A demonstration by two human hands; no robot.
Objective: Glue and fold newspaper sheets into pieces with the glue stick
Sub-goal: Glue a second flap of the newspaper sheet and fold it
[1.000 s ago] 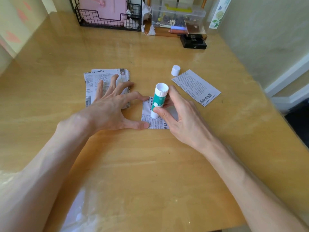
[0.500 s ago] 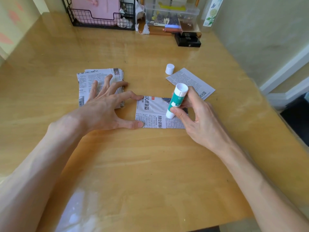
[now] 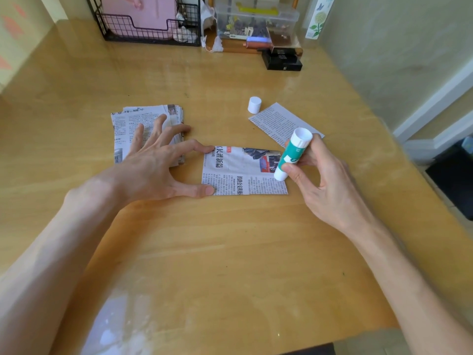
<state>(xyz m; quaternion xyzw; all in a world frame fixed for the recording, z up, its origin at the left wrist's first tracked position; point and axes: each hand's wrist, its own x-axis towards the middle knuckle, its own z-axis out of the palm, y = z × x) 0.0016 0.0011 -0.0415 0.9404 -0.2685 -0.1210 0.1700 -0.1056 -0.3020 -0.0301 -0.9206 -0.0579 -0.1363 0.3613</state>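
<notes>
1. A glossy, honey-coloured wooden table [image 3: 230,252] is filling the view, its varnish catching pale glare at the near edge.
2. The left hand [image 3: 158,170] is lying spread and flat, thumb and forefinger tip pressing the left edge of the newspaper sheet [image 3: 240,175], a thin rectangle with a crease along its middle.
3. The right hand [image 3: 330,190] is gripping the glue stick [image 3: 291,155], a smooth green-and-white tube, tilted with its lower end at the sheet's right end; whether it is touching the paper I cannot tell.
4. Risks, as I am judging them:
   - Only the left edge is being pinned, so a dragging stroke could wrinkle or tear the thin newsprint.
   - Running past the right edge would be smearing glue on the table, and the sheet could stick there.
   - A patchy coat could leave the fold springing open.
5. Just beyond the left hand's fingers, a stack of folded pieces [image 3: 128,124] is sitting slightly fanned, soft-edged, grey with print.
6. Farther right, the white round cap [image 3: 254,105] is standing apart from the stick, so the glue could be drying out. It is standing just beside a flat printed slip [image 3: 276,121].
7. At the back, a black wire basket [image 3: 148,34], a clear plastic box [image 3: 256,19] and a small black box [image 3: 284,61] are lining the wall.
</notes>
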